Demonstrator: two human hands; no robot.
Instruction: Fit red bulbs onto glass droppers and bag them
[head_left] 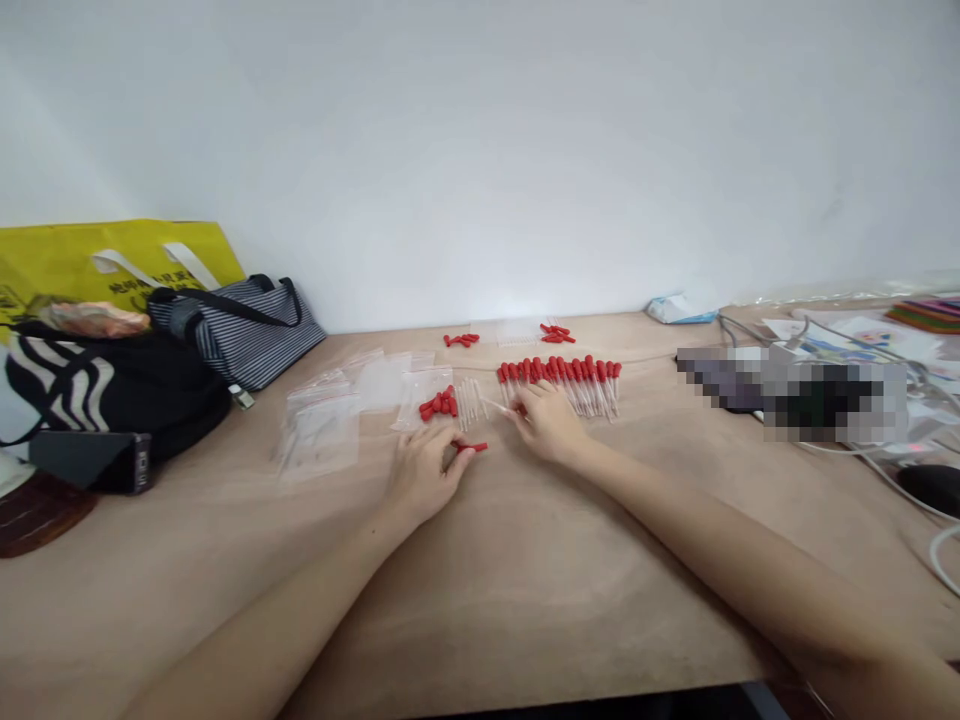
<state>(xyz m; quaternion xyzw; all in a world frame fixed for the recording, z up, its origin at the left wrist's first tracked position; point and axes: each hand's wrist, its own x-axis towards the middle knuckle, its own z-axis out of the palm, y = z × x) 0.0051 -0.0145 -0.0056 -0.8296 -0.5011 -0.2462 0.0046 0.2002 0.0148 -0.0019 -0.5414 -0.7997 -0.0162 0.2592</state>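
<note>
Between the fingers of my left hand (430,468) is a small red rubber bulb (475,447), its narrow end pointing right. My right hand (547,424) pinches a thin clear tube (494,404), which points left toward several loose tubes (471,402) lying side by side. Just beyond my left hand, a pile of red bulbs (438,404) lies on a clear plastic bag (411,388). Behind and beside my right hand runs a row of tubes with red bulbs on their ends (585,372); the hand hides part of it.
Flat clear zip bags (324,428) lie to the left. More red bulbs (556,333) rest near the wall. A striped bag (247,330), a black bag (112,390) and a phone (90,460) crowd the left side. Cables (825,448) and a black mouse (934,488) are at the right.
</note>
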